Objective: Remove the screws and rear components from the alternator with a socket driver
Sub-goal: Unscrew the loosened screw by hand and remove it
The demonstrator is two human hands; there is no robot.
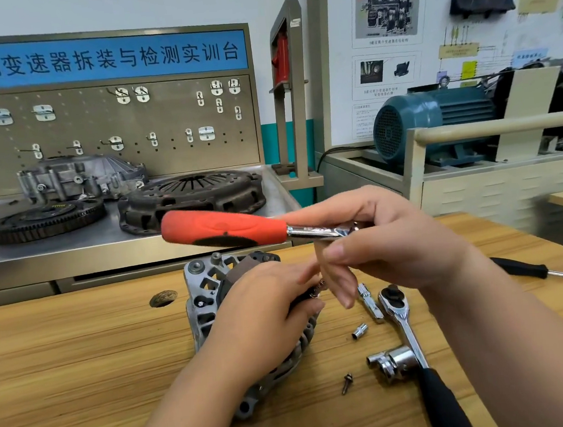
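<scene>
The silver alternator [209, 299] lies on the wooden bench, rear side up. My left hand [262, 315] rests over its rear and pinches a small threaded screw [316, 289] at the fingertips. My right hand [379, 245] grips the chrome shaft of the socket driver [226, 227], whose red handle points up and left above the alternator. My right fingers reach down beside the screw. The driver's tip is hidden inside my right hand. One loose screw [347, 382] lies on the bench in front of the alternator.
A ratchet wrench [408, 332] with a black grip, a large socket [389, 363], a small socket [359, 331] and an extension bar [369, 303] lie to the right. A black screwdriver [533, 270] lies further right. A hole [163, 298] opens in the benchtop at left.
</scene>
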